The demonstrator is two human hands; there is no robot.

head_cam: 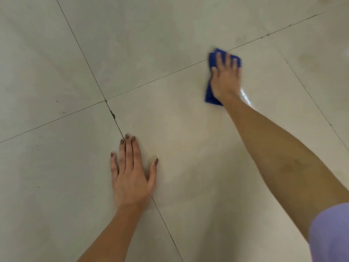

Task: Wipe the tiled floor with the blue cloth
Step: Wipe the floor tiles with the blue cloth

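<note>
A person's right hand [225,78], fingers straight, presses the blue cloth [210,93] flat across a grout line [151,80] of the tiled floor [179,148], the spread-fingered left hand [132,176] bracing nearby; even pressure and overlapping strokes would likely serve best.

Glossy smooth tiled floor [170,129]; blue cloth [209,93] seemingly soft fabric.

cloth [210,94] under right hand [225,78] far right, left hand [131,178] on floor [56,53] nearer
</note>
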